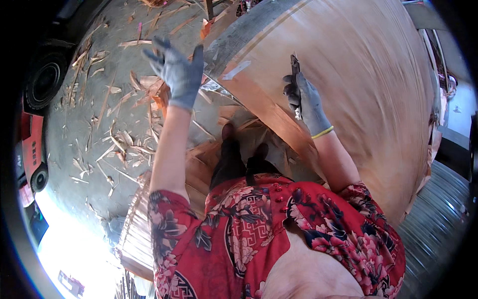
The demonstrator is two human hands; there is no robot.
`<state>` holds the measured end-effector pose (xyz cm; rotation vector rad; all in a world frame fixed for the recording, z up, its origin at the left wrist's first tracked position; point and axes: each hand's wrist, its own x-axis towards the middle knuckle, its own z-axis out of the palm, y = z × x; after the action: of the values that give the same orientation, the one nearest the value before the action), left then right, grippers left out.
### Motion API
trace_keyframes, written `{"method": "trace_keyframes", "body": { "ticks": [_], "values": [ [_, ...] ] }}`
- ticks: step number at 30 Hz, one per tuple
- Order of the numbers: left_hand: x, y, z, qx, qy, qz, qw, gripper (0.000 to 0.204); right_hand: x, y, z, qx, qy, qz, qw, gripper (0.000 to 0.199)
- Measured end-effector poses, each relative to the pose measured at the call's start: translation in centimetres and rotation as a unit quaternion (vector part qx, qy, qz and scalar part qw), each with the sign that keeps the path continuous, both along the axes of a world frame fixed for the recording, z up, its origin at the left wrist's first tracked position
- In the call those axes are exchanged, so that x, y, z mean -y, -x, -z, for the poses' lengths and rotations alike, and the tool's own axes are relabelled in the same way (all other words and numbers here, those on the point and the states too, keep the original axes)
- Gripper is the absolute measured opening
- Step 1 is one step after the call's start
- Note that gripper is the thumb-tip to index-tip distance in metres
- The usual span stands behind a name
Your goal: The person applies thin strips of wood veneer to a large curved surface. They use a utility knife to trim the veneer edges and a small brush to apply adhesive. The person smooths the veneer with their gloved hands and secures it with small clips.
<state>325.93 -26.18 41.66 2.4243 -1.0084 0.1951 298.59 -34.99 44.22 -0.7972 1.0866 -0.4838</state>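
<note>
The left hand (178, 72), in a grey glove, is raised with its fingers spread wide and holds nothing; it hovers just left of the grey end face of a large veneer roll (358, 74), near a strip of pale tape (236, 70) stuck on that face. The right hand (303, 99), also gloved, is closed around a small dark tool (294, 67) and presses against the tan curved surface of the roll, with the tool pointing up above its fingers. The roll fills the space in front of and to the right of both hands, and its surface looks blurred. Below the left hand, the concrete floor (79, 149) is strewn with wood scraps (119, 144). Far to the left of that hand stands a red vehicle (32, 144) with black wheels.
</note>
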Motion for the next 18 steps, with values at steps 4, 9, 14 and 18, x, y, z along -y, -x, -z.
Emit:
{"method": "trace_keyframes", "body": {
  "ticks": [4, 9, 14, 18],
  "values": [
    [-4.8, 3.2, 2.5, -0.13, 0.044, -0.014, 0.99, 0.117, -2.5, -0.1, -1.0, -0.074, 0.147, -0.165, 0.973, 0.031],
    [-5.4, 5.3, 1.8, -0.194, 0.045, -0.018, 0.98, 0.127, -4.6, -1.8, -1.1, -0.199, 0.347, -0.339, 0.852, 0.027],
    [-5.7, 5.0, 2.7, -0.142, -0.005, -0.006, 0.99, 0.132, -5.8, -2.5, -2.0, -0.284, 0.485, -0.414, 0.716, 0.024],
    [-6.1, 6.3, 2.9, -0.186, -0.012, 0.018, 0.982, 0.135, -6.8, -1.7, -0.8, -0.325, 0.553, -0.459, 0.614, 0.018]
  ]
}}
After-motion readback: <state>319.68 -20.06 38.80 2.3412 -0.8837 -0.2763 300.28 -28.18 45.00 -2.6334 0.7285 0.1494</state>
